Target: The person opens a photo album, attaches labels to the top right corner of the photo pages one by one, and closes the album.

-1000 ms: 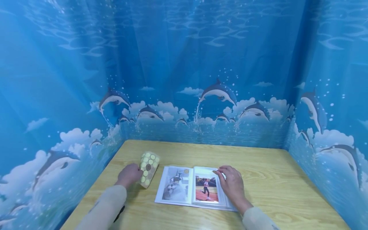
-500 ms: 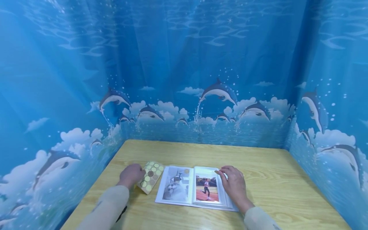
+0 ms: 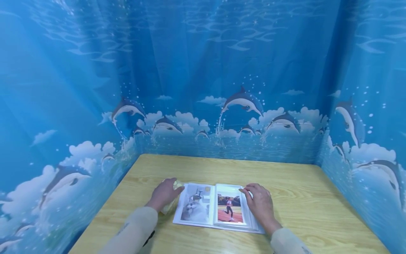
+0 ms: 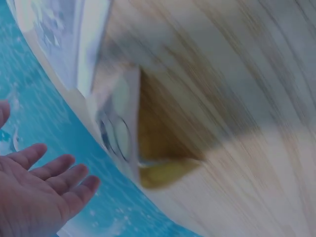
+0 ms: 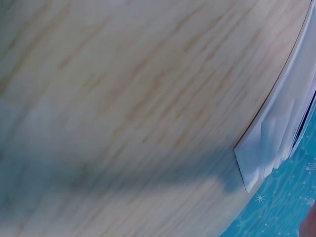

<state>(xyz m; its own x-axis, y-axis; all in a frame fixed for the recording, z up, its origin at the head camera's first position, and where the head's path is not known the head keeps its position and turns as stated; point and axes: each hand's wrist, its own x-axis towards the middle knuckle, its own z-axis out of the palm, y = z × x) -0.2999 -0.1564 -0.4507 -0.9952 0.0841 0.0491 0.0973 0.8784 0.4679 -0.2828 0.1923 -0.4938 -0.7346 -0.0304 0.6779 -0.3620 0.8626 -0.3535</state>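
An open photo album (image 3: 211, 208) lies on the wooden table, a grey-and-white picture on its left page and a runner photo (image 3: 229, 208) on its right. My right hand (image 3: 259, 201) pinches the upper right edge of the album page with thumb and fingertips. My left hand (image 3: 163, 193) is over a folded card (image 3: 167, 208) patterned with yellow circles, just left of the album, and hides most of it. In the left wrist view the fingers of that hand spread loosely, apart from the card (image 4: 120, 123), which stands bent with a brown inside and a yellow lower flap.
The wooden table (image 3: 301, 197) stretches to the right of and behind the album. Blue dolphin-print curtains (image 3: 190, 70) enclose its back and sides. A dark strap (image 3: 148, 238) hangs below the left sleeve.
The left hand has let go of the card's edge and moved right, over the card. Before that the card tipped down and shifted toward the album. The right hand has hardly moved.
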